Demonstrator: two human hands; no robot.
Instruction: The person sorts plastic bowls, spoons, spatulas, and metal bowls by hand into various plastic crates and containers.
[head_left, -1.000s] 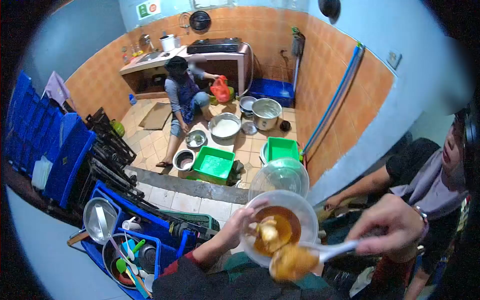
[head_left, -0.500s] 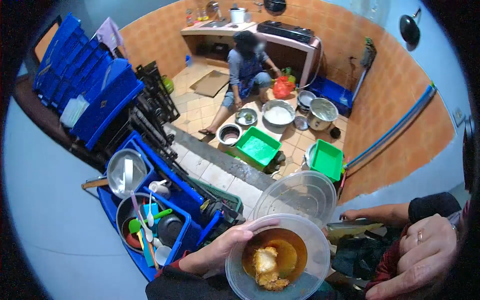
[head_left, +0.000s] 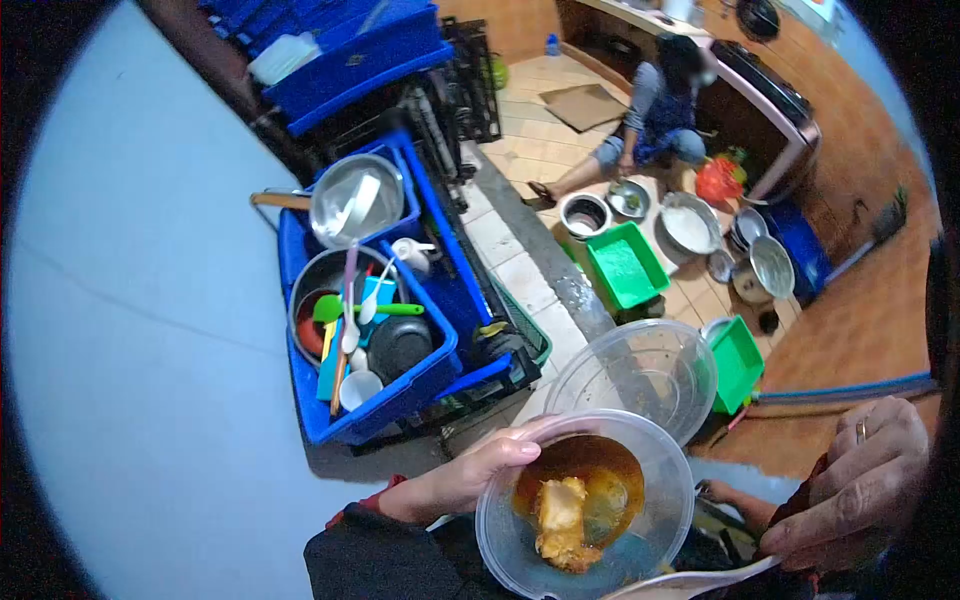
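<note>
One round, translucent plastic bowl point(head_left: 668, 497) is held out before me, its rim grasped by the left hand point(head_left: 472, 480), thumb uppermost. Inside lies a golden-brown piece of food point(head_left: 562, 520) in orange-brown liquid point(head_left: 625, 468). The right hand point(head_left: 855, 492), fingers curled, grips the handle end of a pale, long-handled spoon point(head_left: 705, 578) at the bowl's near side. A round, clear plastic lid point(head_left: 635, 372) shows just beyond the rim; whether they touch, I cannot tell.
</note>
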